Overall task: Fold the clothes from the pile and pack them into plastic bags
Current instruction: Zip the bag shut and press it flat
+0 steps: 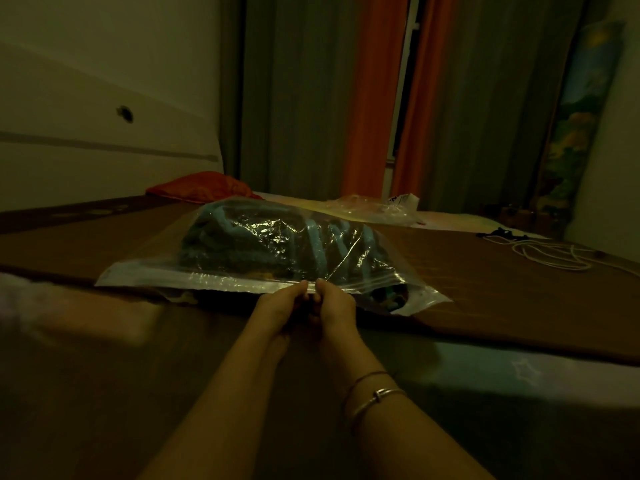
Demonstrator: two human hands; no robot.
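Observation:
A clear plastic zip bag (180, 273) lies on the brown bed cover (485, 292) in front of me. Inside it sits a folded dark garment with light blue stripes (277, 242). My left hand (282, 304) and my right hand (334, 306) meet at the middle of the bag's near edge, thumbs on top, each pinching the zip strip. To the right of my hands the bag mouth gapes and a bit of the garment shows there.
A red cloth (204, 187) lies at the far side of the bed. More clear plastic bags (374, 206) lie behind the filled one. A white cord (547, 252) is coiled at the right. Curtains and a wall stand behind the bed.

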